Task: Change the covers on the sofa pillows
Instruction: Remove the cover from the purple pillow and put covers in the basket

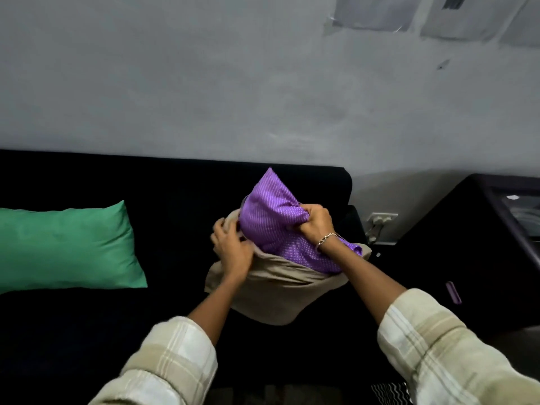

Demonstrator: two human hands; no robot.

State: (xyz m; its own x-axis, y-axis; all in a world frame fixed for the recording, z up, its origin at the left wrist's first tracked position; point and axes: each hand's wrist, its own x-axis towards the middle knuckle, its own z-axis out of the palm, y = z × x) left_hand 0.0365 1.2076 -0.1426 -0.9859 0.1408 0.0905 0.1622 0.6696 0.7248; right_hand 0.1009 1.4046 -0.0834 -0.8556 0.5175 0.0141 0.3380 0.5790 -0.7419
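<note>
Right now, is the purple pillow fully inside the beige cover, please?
Only partly: the purple pillow sticks out of the beige cover; right hand grips it, left hand holds the cover.

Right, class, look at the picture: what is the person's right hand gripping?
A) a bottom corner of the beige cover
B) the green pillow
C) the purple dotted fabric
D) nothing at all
C: the right hand is bunched round the purple dotted fabric sticking out of the beige cover, whose rim the left hand holds. The green pillow lies apart, untouched.
</note>
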